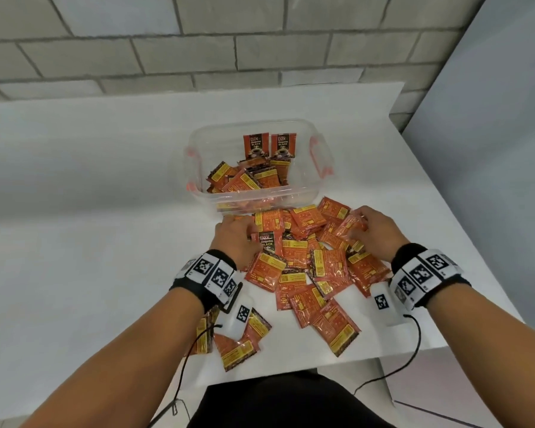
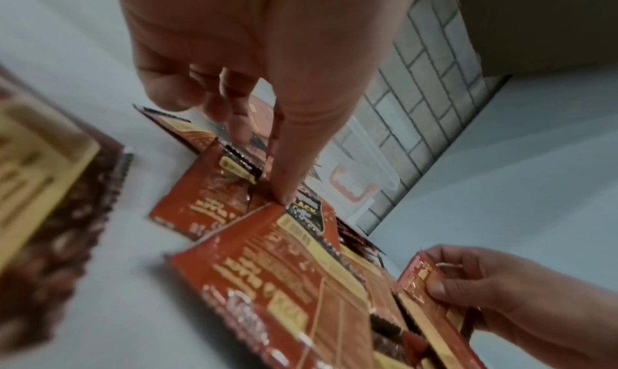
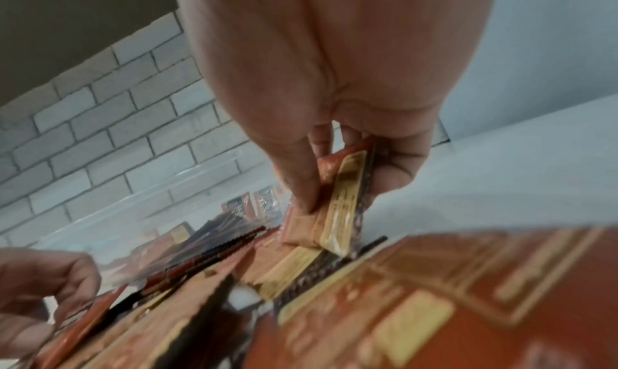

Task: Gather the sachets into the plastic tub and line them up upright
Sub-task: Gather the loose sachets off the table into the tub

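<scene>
Head view shows my right hand (image 1: 372,230) pinching a few sachets (image 3: 337,203) by the worktop's right edge while my left hand (image 1: 235,239) presses its fingers on the pile (image 1: 309,273), so I should square them before standing them in the tub (image 1: 317,183).

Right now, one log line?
left hand: fingering sachet pile | right hand: pinching sachets | tub: two upright, rest jumbled

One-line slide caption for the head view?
Both hands work a pile of orange sachets before the clear plastic tub; right hand pinches one, left hand reaches in.
</scene>
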Demonstrator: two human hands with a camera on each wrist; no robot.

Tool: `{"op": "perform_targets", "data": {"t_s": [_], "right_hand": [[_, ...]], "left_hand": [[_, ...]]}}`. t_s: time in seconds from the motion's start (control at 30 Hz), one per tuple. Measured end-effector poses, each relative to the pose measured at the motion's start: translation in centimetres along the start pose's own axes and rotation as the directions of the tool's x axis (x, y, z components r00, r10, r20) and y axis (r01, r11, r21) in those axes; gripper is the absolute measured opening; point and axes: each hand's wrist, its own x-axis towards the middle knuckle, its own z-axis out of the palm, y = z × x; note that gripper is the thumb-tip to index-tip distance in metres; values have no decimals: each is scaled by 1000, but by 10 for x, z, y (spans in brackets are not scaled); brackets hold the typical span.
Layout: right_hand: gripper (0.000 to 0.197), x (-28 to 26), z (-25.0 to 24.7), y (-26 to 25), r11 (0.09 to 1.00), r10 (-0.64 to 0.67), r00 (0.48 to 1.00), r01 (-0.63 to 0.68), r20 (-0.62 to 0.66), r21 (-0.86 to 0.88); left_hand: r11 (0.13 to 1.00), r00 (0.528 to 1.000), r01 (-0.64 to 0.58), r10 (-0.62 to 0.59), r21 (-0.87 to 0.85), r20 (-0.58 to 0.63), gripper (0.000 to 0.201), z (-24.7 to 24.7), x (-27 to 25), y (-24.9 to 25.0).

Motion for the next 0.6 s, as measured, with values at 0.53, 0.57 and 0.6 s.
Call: {"op": "perform_targets", "data": {"t_s": [0.53, 0.57, 0.6], "right_hand": [[52, -39, 29, -1, 931, -213, 956, 261, 201, -257], [47, -40, 28, -3, 928, -228, 956, 271, 186, -256], [41, -41, 27, -4, 937, -233, 957, 268, 173, -225]], "left_hand": [[944, 995, 27, -59, -328, -86, 19, -16, -2, -15], [943, 994, 14, -50, -331, -102, 21, -16, -2, -16], [941, 992, 1, -45, -339, -121, 22, -16, -3, -18]]}}
